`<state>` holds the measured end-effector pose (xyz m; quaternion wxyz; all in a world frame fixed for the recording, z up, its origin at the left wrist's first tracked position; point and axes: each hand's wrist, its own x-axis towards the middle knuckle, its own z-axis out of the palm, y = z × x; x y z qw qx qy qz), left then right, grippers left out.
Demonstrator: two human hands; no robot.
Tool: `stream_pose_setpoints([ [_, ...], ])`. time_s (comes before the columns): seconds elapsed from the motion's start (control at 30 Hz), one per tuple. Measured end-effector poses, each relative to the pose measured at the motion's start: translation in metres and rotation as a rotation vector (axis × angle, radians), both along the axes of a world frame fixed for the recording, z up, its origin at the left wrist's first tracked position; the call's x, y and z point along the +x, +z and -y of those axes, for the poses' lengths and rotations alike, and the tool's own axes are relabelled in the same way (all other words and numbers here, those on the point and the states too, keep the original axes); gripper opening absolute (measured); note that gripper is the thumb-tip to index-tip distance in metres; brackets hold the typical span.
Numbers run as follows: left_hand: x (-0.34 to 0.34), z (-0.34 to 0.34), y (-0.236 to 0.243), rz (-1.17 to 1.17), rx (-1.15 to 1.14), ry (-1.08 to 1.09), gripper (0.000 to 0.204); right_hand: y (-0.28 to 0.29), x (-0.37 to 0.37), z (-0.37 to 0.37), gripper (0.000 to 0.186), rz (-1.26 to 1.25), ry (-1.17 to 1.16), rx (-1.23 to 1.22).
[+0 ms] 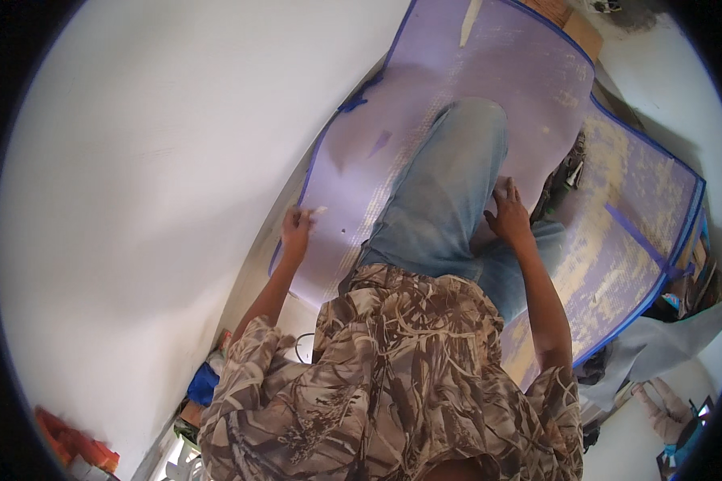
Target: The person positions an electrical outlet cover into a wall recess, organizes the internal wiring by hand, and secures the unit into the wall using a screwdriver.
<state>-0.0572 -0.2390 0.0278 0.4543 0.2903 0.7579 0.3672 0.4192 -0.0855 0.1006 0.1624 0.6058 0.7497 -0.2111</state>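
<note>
My left hand [296,230] is over the left edge of a purple sheet [425,68] with a blue border, close to the white wall. Its fingers are curled together. A small pale bit [319,210] shows at the fingertips; whether it is held or part of the worn sheet is unclear. My right hand [512,215] has its fingers apart and holds nothing. It rests beside my bent leg in blue jeans [449,184], the fingertips pointing away from me toward the purple sheet.
A white wall [160,144] rises along the left. To the right, a second purple sheet [610,208] is worn yellowish, with blue tape [638,236] across it. Grey cloth [658,345] hangs beyond its edge. Another person [674,421] is at the lower right. Orange material [72,441] lies lower left.
</note>
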Motion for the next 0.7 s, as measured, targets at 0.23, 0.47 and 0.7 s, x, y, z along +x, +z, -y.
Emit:
stream_pose_setpoints([
  [0.23,-0.105,0.344,0.044,-0.352,-0.885,-0.055,0.022,-0.002,0.009,0.002,0.07,-0.053,0.062,0.016],
  [0.47,-0.085,0.485,0.113,-0.174,-1.073,0.318,0.02,0.0,0.002,-0.003,0.074,-0.044,0.138,0.022],
  [0.7,-0.08,0.462,0.094,-0.175,-0.994,0.212,0.02,-0.002,0.008,-0.007,0.07,-0.049,0.152,0.013],
])
